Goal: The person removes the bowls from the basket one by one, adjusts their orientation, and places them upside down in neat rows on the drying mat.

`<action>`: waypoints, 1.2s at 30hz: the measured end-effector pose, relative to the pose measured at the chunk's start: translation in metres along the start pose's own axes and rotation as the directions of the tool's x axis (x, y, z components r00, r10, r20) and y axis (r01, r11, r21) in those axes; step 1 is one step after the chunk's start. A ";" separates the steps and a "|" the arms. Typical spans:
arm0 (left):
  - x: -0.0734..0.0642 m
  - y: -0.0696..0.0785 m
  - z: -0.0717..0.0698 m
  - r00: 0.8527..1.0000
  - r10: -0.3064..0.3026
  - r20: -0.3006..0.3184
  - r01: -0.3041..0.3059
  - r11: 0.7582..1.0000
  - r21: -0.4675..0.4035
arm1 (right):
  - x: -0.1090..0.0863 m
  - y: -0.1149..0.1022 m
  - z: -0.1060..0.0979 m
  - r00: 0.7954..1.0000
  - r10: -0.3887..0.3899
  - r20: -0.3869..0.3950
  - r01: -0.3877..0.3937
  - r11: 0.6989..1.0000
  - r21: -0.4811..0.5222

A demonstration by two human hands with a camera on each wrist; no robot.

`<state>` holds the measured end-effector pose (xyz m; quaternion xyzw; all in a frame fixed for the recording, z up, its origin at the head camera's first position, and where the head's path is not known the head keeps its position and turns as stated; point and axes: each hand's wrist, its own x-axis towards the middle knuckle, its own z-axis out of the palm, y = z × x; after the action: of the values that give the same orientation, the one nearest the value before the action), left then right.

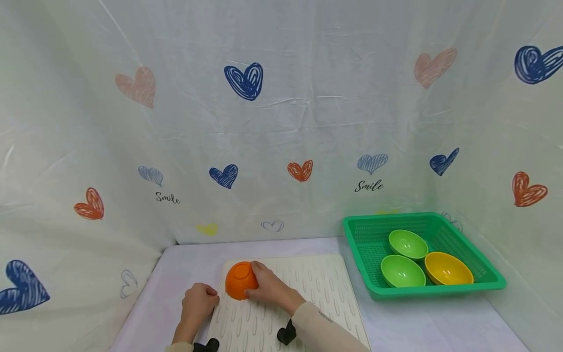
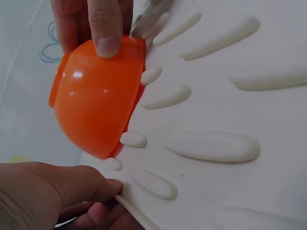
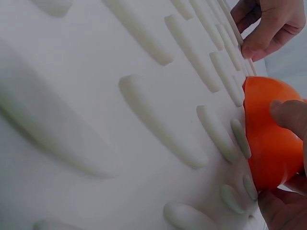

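Observation:
An orange bowl [image 1: 239,281] sits upside down at the far left part of a cream mat with raised drop-shaped ridges [image 1: 316,278]. My right hand [image 1: 270,288] grips the bowl from its right side, thumb and fingers spread over its outside, as the right wrist view shows with the bowl [image 3: 271,139]. At the mat's left edge my left hand [image 1: 199,305] pinches the rim of the mat between thumb and curled fingers. In the left wrist view that thumb [image 2: 98,184] lies on the mat's edge, just beside the bowl [image 2: 96,103].
On the right of the table stands a green basket [image 1: 360,259] holding two green bowls [image 1: 403,271] and a yellow bowl [image 1: 448,269]. A white curtain printed with hearts [image 1: 281,122] hangs behind and at both sides. The white tablecloth [image 1: 167,274] surrounds the mat.

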<state>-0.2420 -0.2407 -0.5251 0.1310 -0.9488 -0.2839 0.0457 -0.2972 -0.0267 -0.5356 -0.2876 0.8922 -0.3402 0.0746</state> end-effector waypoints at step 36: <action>0.001 -0.001 0.001 0.988 -0.113 0.103 0.121 0.989 -0.079 | -0.065 0.097 -0.233 0.915 0.043 -0.402 -0.095 0.989 -0.110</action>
<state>-0.2429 -0.2412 -0.5268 0.1702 -0.9275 -0.3325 -0.0120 -0.3649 0.2002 -0.4266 -0.1849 0.9180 -0.3312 -0.1153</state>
